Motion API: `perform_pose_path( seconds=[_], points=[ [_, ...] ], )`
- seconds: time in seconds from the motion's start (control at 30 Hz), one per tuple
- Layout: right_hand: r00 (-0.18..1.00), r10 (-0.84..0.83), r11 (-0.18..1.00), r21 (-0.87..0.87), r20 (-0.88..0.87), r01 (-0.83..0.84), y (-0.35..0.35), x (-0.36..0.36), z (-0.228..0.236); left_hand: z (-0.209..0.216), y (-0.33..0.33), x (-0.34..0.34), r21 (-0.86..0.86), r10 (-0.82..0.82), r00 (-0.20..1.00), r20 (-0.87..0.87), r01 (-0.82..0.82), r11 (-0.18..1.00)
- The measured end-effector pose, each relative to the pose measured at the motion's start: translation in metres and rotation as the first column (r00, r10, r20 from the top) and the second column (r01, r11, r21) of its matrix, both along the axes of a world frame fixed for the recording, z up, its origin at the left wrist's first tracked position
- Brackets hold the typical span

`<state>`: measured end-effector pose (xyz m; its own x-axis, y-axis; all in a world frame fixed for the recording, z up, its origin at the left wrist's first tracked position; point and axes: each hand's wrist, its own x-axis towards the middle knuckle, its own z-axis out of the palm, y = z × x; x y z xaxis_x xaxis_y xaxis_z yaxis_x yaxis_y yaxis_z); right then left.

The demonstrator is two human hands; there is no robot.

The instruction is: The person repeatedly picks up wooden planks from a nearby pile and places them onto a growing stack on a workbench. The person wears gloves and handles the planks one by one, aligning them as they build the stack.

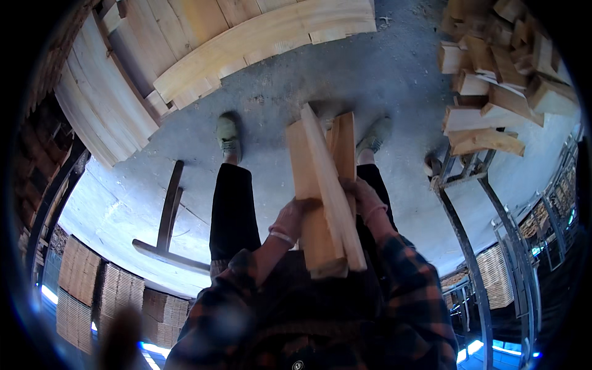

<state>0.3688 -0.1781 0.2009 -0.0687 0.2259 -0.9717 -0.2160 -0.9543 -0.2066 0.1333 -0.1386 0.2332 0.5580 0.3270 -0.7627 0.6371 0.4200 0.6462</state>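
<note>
Right now we hold a bundle of wooden boards upright in front of our body, above the grey concrete floor and between our two shoes. Our left hand has its grip wrapped around the bundle's left edge, fingers pressed onto the wood. Our right hand clamps the right side, its grip closed on the boards too. The boards lie against one another, one pale plank tilted across the front of the stack. Our left shoe and right shoe stand on the floor beyond the bundle. To the upper right a heap of short cut wood blocks rests on a metal rack. To the upper left long pale planks lie stacked.
</note>
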Motion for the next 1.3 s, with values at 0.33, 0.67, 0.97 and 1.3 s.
perform_pose_path(
  seconds=[0.33, 0.67, 0.97, 1.3],
  points=[
    [0.988, 0.041, 0.994, 0.097, 0.151, -0.056, -0.054, -0.026, -0.013, -0.010, 0.004, 0.029, -0.432, 0.578, 0.675, -0.459, -0.738, 0.518],
    [0.741, -0.670, 0.741, 0.108, 0.053, 0.662, 0.014, -0.002, 0.105, 0.077, 0.039, 0.057, -0.038, 0.375, 0.917, -0.134, -0.383, 0.923],
    [0.953, -0.260, 0.762, 0.640, 0.157, 0.102, 0.250, -0.062, 0.108, 0.064, 0.191, -0.023, -0.133, 0.824, 0.498, 0.272, -0.828, 0.545],
    [0.373, 0.169, 0.579, 0.215, 0.912, -0.786, 0.439, -0.118, -0.036, -0.074, 0.342, -0.135, 0.609, 0.583, 0.694, -0.423, -0.259, 0.750]
  ],
)
